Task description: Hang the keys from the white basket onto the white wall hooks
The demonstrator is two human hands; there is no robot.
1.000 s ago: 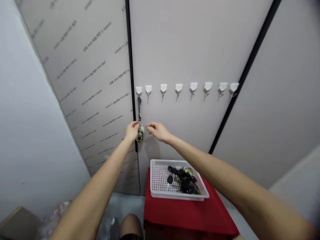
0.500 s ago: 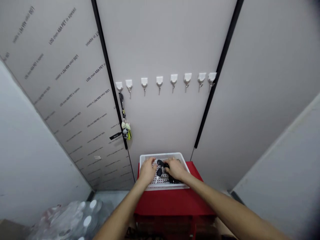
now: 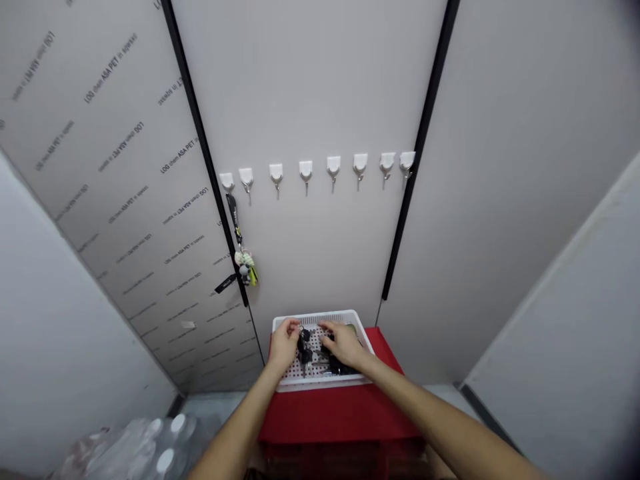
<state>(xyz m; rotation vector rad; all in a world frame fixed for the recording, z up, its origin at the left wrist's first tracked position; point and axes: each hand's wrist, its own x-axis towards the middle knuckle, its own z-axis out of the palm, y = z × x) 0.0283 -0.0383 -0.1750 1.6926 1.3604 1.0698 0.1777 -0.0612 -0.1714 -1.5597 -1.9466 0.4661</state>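
Wall panel printed "ASA PET", eight hooks mounted, one keychain hung, keys flanked by left hand, fingers' hold unclear, right hand, fingers parted.

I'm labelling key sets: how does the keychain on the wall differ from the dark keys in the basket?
The keychain hangs from a hook; the dark keys lie in the white basket.
The keychain has pale, grey and yellow-green charms; the dark keys look mostly black.
The keychain hangs clear of the left hand and right hand; the dark keys are close to them.
Both include black parts.
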